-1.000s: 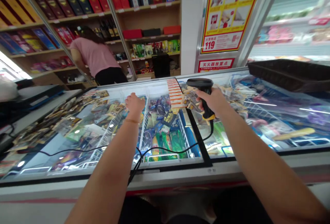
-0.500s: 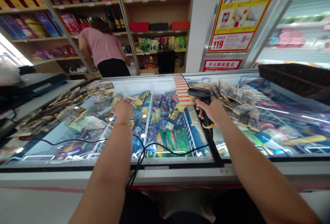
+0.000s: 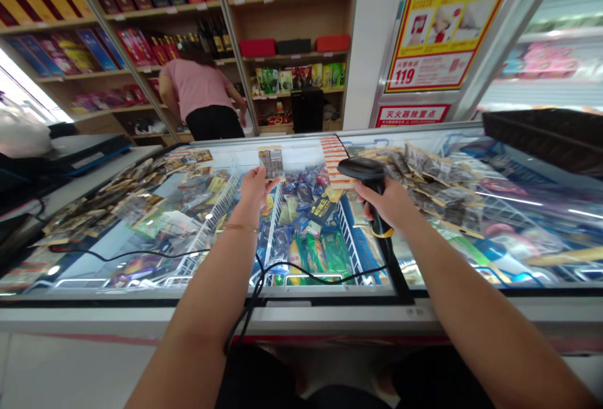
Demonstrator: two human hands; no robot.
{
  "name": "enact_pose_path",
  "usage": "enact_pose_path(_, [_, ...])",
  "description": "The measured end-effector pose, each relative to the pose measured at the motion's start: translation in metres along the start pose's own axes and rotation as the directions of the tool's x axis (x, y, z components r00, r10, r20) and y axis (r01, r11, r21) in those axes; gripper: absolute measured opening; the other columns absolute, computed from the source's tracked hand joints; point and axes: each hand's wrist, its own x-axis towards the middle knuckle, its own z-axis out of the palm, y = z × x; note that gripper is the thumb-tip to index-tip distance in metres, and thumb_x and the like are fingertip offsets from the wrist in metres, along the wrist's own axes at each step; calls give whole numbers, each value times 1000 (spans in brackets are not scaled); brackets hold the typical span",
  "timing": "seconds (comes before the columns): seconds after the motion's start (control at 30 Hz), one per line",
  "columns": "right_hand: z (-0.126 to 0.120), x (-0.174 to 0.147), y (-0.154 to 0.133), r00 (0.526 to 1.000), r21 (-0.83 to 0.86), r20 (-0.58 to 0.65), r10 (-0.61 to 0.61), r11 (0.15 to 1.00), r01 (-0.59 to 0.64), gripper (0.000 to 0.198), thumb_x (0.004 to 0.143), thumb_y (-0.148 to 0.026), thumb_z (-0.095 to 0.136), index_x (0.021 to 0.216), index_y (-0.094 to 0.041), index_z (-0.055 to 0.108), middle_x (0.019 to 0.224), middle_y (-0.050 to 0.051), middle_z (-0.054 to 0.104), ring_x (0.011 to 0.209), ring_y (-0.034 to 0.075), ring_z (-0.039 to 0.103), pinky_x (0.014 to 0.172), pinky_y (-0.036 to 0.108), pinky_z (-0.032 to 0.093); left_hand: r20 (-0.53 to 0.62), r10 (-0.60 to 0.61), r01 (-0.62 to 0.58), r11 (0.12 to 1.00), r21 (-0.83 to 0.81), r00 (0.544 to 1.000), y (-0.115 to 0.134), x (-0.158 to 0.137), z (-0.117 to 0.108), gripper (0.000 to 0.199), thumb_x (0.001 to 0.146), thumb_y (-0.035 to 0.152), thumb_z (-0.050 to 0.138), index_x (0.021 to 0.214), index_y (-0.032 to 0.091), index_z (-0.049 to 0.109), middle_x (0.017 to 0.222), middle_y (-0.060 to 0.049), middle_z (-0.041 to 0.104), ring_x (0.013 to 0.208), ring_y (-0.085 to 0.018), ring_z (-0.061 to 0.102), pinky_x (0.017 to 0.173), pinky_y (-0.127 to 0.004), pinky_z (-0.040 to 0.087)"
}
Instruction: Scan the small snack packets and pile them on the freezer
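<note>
Pinched in my left hand (image 3: 255, 190) is a small flat packet (image 3: 272, 163) with a printed face, raised above the freezer's glass top. My right hand (image 3: 387, 203) wraps round the grip of a black barcode scanner (image 3: 362, 171), whose head points left toward the packet. From the scanner's base a black cable (image 3: 325, 281) runs left across the glass. Just beyond the scanner lies a strip of orange-and-white labels (image 3: 333, 156). Loose packets (image 3: 436, 186) are heaped on the glass right of my right hand, and more packets (image 3: 101, 208) spread along the left side.
Under the glass of the chest freezer (image 3: 339, 313), white wire baskets (image 3: 271, 233) hold wrapped frozen goods. A black tray (image 3: 541, 139) rests at the right. Behind the freezer a person in a pink top (image 3: 200, 92) bends toward the shelves (image 3: 292, 0). A counter device (image 3: 85, 154) stands at left.
My left hand has moved right and up, bringing the packet into plain view near the scanner. My right hand holds the scanner almost where it was. The person behind has shifted slightly.
</note>
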Motion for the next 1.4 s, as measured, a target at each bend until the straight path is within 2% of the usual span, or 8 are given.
enact_pose_path(0.07, [1,-5,-4,999,-18,43,-25,1000,26,35,80,-51,71,80,-18,60,55,2,64,38,13,55,41,23,44,117,-101,123,974,-193,988,-4,-12,17,20,86,18,71,77,17,53,76,1,64,72,-11,67,83,-34,60])
enact_pose_path(0.13, [2,-9,-8,994,-63,102,-44,997,51,34,83,-51,69,79,-18,60,52,1,63,39,13,56,44,24,45,163,-129,167,954,-248,978,-9,-22,28,27,81,18,77,76,17,51,72,3,63,68,-10,65,82,-32,59])
enact_pose_path(0.27, [3,-11,-9,983,-146,173,-58,986,84,34,85,-50,66,74,-19,57,46,1,60,40,15,57,47,25,46,71,-99,108,985,-138,993,-17,-29,37,30,80,30,78,76,19,51,66,5,60,62,-9,61,71,-25,54])
enact_pose_path(0.37, [4,-11,-9,983,-180,175,-58,980,90,33,85,-50,64,75,-20,56,47,1,61,40,16,58,48,27,47,13,-42,43,998,-45,999,-23,-27,37,25,79,29,75,76,19,52,64,5,58,62,-8,59,66,-21,50])
enact_pose_path(0.53, [7,-13,-12,981,-239,189,-41,967,86,29,86,-47,62,75,-22,53,47,1,62,43,18,60,53,28,49,185,46,-22,991,-131,982,-27,-27,39,22,76,19,69,89,20,51,79,2,69,76,-12,68,81,-31,55])
enact_pose_path(0.7, [7,-16,-17,979,-254,195,-57,961,106,28,87,-45,62,72,-23,52,45,1,60,45,19,62,54,28,49,210,93,-76,993,-89,973,-34,-26,40,25,78,17,66,95,21,49,85,-1,73,81,-15,71,85,-36,57])
enact_pose_path(1.17, [7,-16,-17,979,-257,200,-48,961,100,27,88,-41,61,72,-21,52,46,1,60,42,16,59,51,26,47,242,65,-54,997,-53,968,-41,-24,41,30,76,20,72,96,22,49,82,0,72,85,-18,73,93,-44,56])
enact_pose_path(1.4, [-3,-9,-17,990,-77,144,-15,997,26,30,86,-46,66,73,-20,55,47,0,59,38,14,55,45,25,46,223,-1,13,998,-56,975,-28,-41,49,20,76,20,73,86,17,57,84,0,69,77,-11,67,88,-37,58])
